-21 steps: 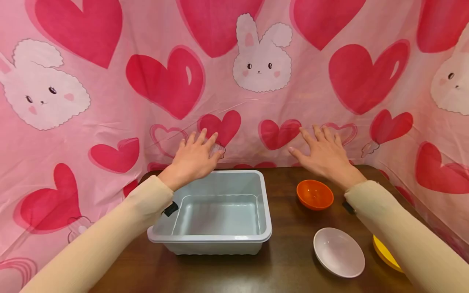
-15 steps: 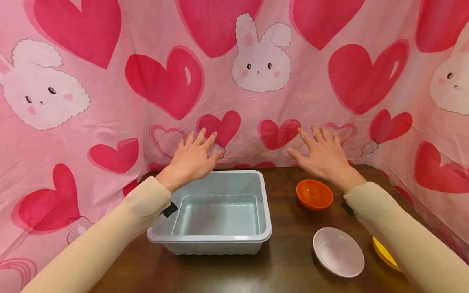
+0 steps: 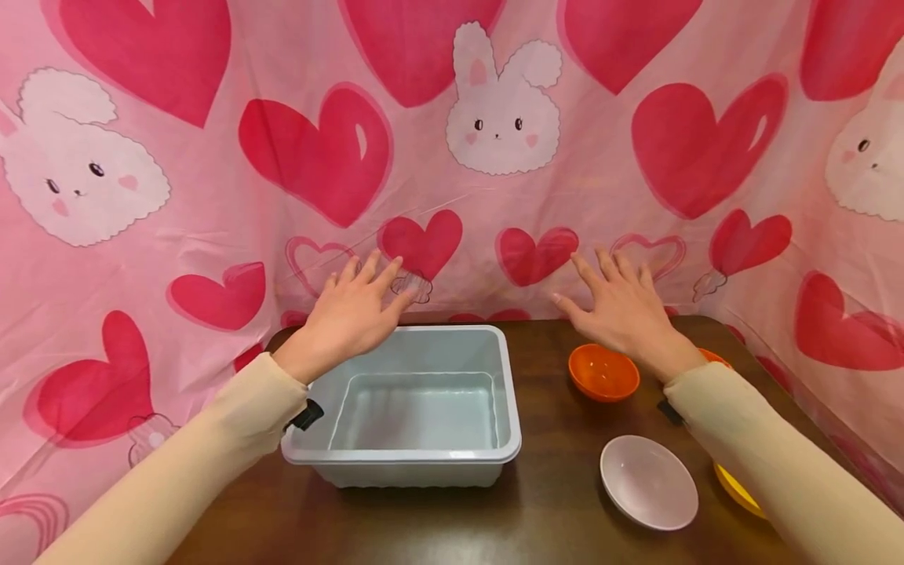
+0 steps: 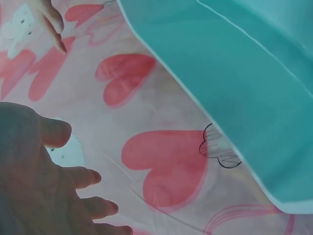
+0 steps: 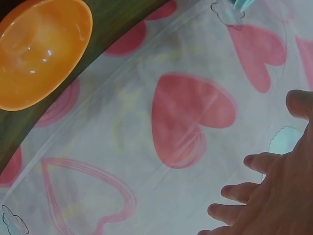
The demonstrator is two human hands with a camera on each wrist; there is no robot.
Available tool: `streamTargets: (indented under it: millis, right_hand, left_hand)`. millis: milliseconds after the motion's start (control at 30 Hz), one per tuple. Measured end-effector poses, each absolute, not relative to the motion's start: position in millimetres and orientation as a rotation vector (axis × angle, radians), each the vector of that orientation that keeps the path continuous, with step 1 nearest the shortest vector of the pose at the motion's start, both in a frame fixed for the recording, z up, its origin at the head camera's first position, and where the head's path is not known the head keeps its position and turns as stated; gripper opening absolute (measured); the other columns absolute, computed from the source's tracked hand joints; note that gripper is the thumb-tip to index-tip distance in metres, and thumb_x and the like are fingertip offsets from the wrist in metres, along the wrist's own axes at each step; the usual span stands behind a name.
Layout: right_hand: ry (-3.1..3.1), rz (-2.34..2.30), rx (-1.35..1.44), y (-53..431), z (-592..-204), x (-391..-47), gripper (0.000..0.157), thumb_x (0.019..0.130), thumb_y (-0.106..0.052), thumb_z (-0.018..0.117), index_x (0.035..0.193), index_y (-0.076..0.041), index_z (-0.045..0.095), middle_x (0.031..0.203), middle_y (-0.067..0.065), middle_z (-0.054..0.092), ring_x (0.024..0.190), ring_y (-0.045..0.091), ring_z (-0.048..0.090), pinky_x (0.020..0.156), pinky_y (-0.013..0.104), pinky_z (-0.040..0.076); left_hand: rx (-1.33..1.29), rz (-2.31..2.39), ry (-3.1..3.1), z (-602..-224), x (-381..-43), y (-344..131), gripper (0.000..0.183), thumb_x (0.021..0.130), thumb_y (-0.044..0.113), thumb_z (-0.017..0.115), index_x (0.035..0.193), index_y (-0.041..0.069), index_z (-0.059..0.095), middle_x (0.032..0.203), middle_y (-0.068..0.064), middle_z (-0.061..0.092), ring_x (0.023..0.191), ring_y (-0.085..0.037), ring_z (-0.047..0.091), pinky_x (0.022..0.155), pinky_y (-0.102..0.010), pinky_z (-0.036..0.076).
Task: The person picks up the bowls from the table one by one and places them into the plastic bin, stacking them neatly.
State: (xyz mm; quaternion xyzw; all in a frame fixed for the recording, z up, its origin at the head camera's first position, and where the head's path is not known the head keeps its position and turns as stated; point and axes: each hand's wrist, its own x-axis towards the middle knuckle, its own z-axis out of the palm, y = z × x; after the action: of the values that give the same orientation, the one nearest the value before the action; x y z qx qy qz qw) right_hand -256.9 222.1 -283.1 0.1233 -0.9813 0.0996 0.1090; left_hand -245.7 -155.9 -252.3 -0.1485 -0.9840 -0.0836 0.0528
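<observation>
My left hand (image 3: 348, 315) hovers over the back left of a pale grey plastic basin (image 3: 424, 473), fingers spread and holding nothing. Inside, the basin shows only its bare floor. In the left wrist view, the same hand (image 4: 44, 171) is apart from the basin's rim (image 4: 188, 93). My right hand (image 3: 623, 308), also spread and holding nothing, is raised just behind an orange bowl (image 3: 602, 375). That bowl (image 5: 44, 51) appears at the upper left of the right wrist view, away from the fingers (image 5: 239, 193). A pale pink bowl (image 3: 650, 482) sits nearer the front.
A yellow dish (image 3: 738, 490) is partly hidden under my right sleeve. Another orange rim (image 3: 715, 358) peeks out behind that wrist. Everything stands on a dark brown wooden table (image 3: 558, 502). A pink cloth (image 3: 480, 192) with hearts and rabbits hangs close around its back and sides.
My left hand has shifted left and slightly down. The right hand has dropped a little, and an orange rim now shows beside its wrist. The bowls and basin stay in place.
</observation>
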Motion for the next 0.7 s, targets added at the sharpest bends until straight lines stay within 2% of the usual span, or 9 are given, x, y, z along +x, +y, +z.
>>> streamTargets:
  millis: [167, 400, 700]
  right_hand:
    - [-2.881, 0.294, 0.368, 221.1, -284.3, -251.1, 0.093, 0.098, -0.068, 0.053, 0.168, -0.014, 0.023, 0.17, 0.029, 0.016, 0.153, 0.054, 0.011, 0.119, 0.075, -0.002]
    - [-2.861, 0.283, 0.372, 222.4, -286.2, -240.9, 0.089, 0.099, -0.064, 0.055, 0.168, -0.015, 0.025, 0.17, 0.029, 0.017, 0.153, 0.055, 0.012, 0.119, 0.074, -0.001]
    - [-2.852, 0.265, 0.383, 218.4, -286.2, -229.8, 0.091, 0.099, -0.07, 0.049, 0.167, -0.014, 0.027, 0.17, 0.028, 0.017, 0.154, 0.054, 0.011, 0.12, 0.073, 0.0]
  left_hand:
    - [-0.445, -0.234, -2.963, -251.7, -235.2, -167.9, 0.072, 0.107, 0.05, 0.047, 0.168, 0.017, 0.027, 0.172, -0.023, 0.018, 0.154, -0.054, 0.014, 0.12, -0.074, 0.012]
    - [-0.428, -0.256, -2.944, -251.2, -221.3, -181.7, 0.072, 0.107, 0.048, 0.049, 0.168, 0.017, 0.027, 0.172, -0.023, 0.018, 0.153, -0.054, 0.015, 0.119, -0.075, 0.012]
    - [-0.426, -0.289, -2.931, -254.2, -210.7, -191.3, 0.073, 0.107, 0.049, 0.048, 0.168, 0.016, 0.026, 0.172, -0.023, 0.017, 0.153, -0.056, 0.013, 0.119, -0.075, 0.01]
